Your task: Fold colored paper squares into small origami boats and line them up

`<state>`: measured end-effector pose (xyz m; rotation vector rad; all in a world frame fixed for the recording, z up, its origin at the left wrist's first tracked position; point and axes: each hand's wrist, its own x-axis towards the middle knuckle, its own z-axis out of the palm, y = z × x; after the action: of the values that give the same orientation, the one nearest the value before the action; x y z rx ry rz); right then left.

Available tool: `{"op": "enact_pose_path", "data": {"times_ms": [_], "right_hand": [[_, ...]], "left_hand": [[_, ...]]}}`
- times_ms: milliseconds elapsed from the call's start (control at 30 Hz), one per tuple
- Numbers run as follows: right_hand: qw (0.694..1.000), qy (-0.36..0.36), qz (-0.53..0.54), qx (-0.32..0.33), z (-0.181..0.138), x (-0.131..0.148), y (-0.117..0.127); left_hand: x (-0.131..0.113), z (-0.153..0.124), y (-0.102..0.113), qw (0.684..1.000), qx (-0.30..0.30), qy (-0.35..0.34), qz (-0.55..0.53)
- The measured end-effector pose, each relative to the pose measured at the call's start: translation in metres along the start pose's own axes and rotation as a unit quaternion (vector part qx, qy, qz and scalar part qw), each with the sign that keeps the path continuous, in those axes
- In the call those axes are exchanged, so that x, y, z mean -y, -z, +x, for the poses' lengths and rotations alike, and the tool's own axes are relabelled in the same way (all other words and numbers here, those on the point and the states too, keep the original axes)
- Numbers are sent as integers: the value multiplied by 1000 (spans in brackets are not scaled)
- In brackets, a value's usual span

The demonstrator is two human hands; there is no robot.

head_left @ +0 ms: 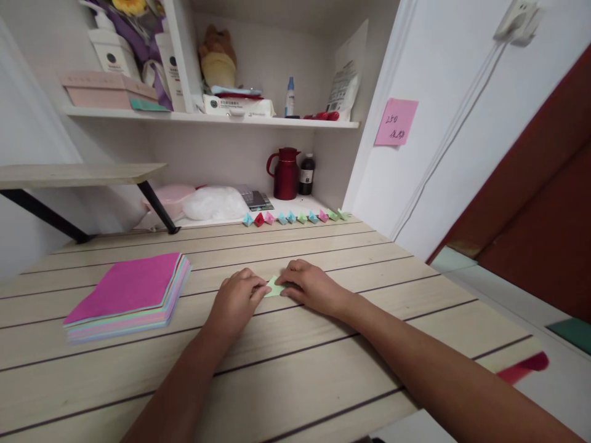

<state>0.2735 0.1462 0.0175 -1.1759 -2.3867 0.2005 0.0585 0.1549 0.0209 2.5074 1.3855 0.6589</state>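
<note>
A small light green folded paper lies on the wooden table between my two hands. My left hand pinches its left side with curled fingers. My right hand presses on its right side, fingers bent over the paper. Most of the paper is hidden under my fingers. A stack of coloured paper squares, pink on top, sits to the left of my left hand.
A row of several small folded paper figures lines the table's far edge. Behind them stand a dark red jug, a dark bottle and shelves with bottles and boxes. A pink sticky note hangs on the wall.
</note>
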Motion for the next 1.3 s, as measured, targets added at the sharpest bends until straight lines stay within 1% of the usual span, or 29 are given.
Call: {"op": "enact_pose_path", "data": {"times_ms": [167, 400, 600, 733, 933, 1167, 1300], "right_hand": [[1000, 11, -14, -15, 3, 0, -2], [999, 9, -29, -23, 4, 2, -2], [998, -3, -64, -27, 4, 6, -7], [996, -10, -84, -30, 6, 6, -8], [995, -15, -101, -11, 8, 10, -5], [988, -68, -141, -5, 13, 14, -3], [983, -97, -152, -16, 15, 18, -1]], "left_hand": [[6, 3, -6, 997, -8, -1, -71], [11, 9, -9, 995, -25, 6, -93], [9, 9, -11, 997, -20, 10, -78], [4, 10, -11, 998, -34, 16, -44], [1, 11, -10, 999, -45, 14, 1], [-3, 9, -7, 997, -73, -12, 8], [-12, 9, -5, 995, -95, -23, -2]]}}
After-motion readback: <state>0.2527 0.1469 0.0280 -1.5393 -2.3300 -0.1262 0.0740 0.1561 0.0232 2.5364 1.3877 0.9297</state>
